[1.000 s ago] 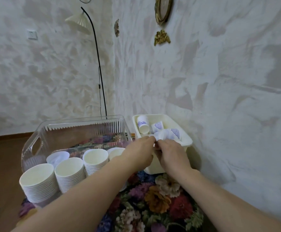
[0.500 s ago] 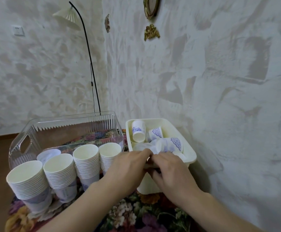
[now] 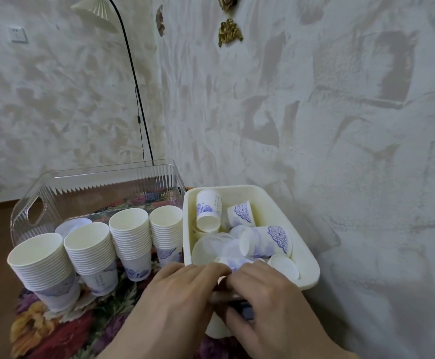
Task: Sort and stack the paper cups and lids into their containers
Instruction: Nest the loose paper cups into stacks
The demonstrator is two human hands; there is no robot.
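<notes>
The rough cream plaster wall (image 3: 340, 125) fills the back and right of my view and runs close along the right side of my work. On the flower-patterned tablecloth (image 3: 63, 330) the clear ribbed plastic bin (image 3: 102, 185) sits at the far left, holding one pale round lid (image 3: 72, 225). In front of it, outside the bin, four stacks of white paper cups (image 3: 131, 244) with blue prints stand upright in a row, mouths up.

Just right of the stacks is the cream rectangular plastic tub (image 3: 307, 263), its long axis running away from me and slightly left. Inside lie loose printed paper cups (image 3: 265, 240) on their sides, tumbled among translucent white round lids (image 3: 283, 265).

My left hand (image 3: 185, 299) and right hand (image 3: 268, 301) meet over the tub's near edge. Their fingertips close together on a small blue-printed cup (image 3: 233, 263) lying at the near end. The grip itself is hidden under my knuckles. I cannot tell whether either hand pinches it or only touches it.

The cup lies straight ahead of both hands, and the stacks are to the left. So my left hand is nearer for the carry. The way across has open room above the tub's left rim, while the wall crowds the right.
</notes>
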